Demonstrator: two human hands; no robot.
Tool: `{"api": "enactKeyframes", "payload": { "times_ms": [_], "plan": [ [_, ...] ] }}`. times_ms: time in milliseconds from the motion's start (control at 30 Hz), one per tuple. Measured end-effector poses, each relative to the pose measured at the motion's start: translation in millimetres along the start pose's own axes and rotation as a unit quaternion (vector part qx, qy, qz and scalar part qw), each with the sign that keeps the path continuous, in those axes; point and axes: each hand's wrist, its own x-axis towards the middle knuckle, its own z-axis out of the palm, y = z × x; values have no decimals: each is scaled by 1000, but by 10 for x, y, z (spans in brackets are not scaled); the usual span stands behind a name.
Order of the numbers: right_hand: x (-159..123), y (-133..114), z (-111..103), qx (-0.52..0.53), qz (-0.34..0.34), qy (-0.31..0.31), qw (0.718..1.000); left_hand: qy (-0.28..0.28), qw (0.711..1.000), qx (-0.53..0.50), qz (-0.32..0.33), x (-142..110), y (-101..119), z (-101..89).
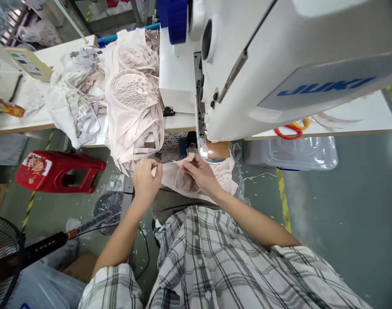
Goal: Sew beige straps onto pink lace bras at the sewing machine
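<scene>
A pale pink lace bra [173, 176] is stretched between my two hands, just below the head of a white sewing machine [234, 98]. My left hand [147, 180] is closed, pinching the bra's edge at its left end. With thumb and fingers my right hand [200, 174] grips the upper edge close to the machine's needle area. One lace-covered cup shows beneath my right fingers, and more lace lies to the right of that hand. The needle itself is hidden behind the machine head.
A pile of pink bras [134, 94] hangs over the table edge, beside a whitish heap of bras [78, 98]. Red scissors [288, 131] lie on the table at right, above a clear plastic bin [299, 152]. A red stool [59, 171] and a fan [5, 257] stand at left.
</scene>
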Motion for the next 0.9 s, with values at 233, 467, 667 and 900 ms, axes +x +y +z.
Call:
{"api": "enactKeyframes", "payload": {
  "times_ms": [233,467,667,900],
  "plan": [
    [-144,254,-303,-405,-260,-59,875,-97,973,-204,-51,-62,-85,669],
    [-200,-3,-456,-487,-266,-36,831,-95,985,-140,17,-164,135,516],
    [-158,-68,-454,-491,-309,-2,815,-108,985,-136,-2,-184,262,581],
    [-213,-59,-639,-568,-363,-14,738,-87,991,-100,25,-103,398,713]
  ]
}}
